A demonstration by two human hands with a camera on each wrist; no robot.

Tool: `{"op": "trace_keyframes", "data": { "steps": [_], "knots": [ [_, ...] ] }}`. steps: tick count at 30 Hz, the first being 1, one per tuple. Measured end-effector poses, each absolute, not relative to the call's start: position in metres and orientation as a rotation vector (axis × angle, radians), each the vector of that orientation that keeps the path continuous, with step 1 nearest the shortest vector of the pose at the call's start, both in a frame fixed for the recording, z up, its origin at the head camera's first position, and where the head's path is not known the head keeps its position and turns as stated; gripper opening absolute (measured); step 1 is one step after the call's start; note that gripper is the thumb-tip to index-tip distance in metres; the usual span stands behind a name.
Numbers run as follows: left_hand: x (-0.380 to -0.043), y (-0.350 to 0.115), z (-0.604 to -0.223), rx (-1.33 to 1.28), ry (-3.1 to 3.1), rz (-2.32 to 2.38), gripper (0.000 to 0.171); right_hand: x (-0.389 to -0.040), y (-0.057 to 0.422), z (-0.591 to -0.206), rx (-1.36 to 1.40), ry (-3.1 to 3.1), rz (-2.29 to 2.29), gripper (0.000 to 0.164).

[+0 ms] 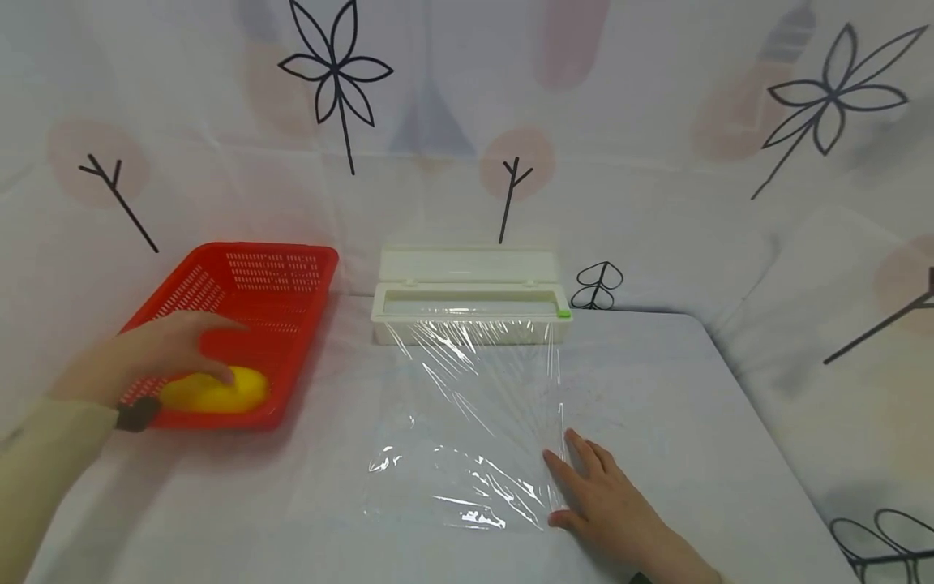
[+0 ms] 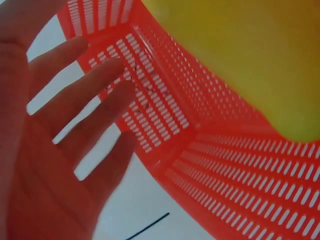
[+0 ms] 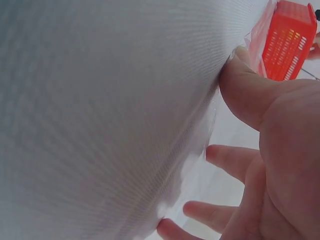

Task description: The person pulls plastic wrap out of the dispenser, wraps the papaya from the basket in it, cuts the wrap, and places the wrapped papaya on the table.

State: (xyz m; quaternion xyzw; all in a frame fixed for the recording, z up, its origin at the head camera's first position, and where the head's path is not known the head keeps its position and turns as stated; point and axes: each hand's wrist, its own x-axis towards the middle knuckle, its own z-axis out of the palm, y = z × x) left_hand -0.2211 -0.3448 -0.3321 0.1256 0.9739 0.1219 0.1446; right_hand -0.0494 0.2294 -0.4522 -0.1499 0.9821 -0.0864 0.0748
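Note:
My left hand (image 1: 171, 349) reaches over the red plastic basket (image 1: 308, 324), fingers extended and apart in the left wrist view. Below its thumb in the head view lies a smooth yellow fruit-like piece (image 1: 244, 391), rounded and elongated, inside the basket's near end; the hand overlaps it there. A sheet of clear cling film (image 1: 467, 422) stretches toward me across the table from a white cling film dispenser (image 1: 381, 328) whose lid (image 1: 467, 265) stands raised. Spread out at the film's near right edge, my right hand (image 1: 609, 507) touches the film with its fingertips and thumb.
A white cloth covers the table (image 1: 657, 389), its right edge running down toward the near side. Behind it hangs a pale patterned cloth (image 1: 657, 211) with black plant outlines. The dispenser stands at the table's back, to the right of the basket.

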Motion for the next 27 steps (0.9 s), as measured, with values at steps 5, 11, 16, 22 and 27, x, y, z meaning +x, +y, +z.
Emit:
{"op": "trace_keyframes", "data": {
  "steps": [5, 11, 16, 22, 27],
  "knots": [
    [-0.2206, -0.3416, -0.3354, 0.356, 2.673, 0.365, 0.093, -0.0497, 0.2304, -0.4528, -0.47, 2.961, -0.247, 0.082],
    [-0.2204, -0.3416, -0.3361, 0.32, 2.585, 0.383, 0.078, -0.0482, 0.2311, -0.455, -0.504, 2.983, -0.247, 0.081],
    [-0.2179, -0.3431, -0.3358, 0.365, 2.584, 0.362, 0.071, -0.0477, 0.2312, -0.4557, -0.502, 2.986, -0.242, 0.081],
    [-0.217, -0.3425, -0.3344, 0.391, 2.589, 0.339, 0.07, -0.0471, 0.2312, -0.455, -0.487, 2.983, -0.256, 0.081],
    [-0.2139, -0.3433, -0.3328, 0.388, 2.608, 0.356, 0.069, -0.0468, 0.2316, -0.4545, -0.482, 2.977, -0.247, 0.082]
  ]
}}
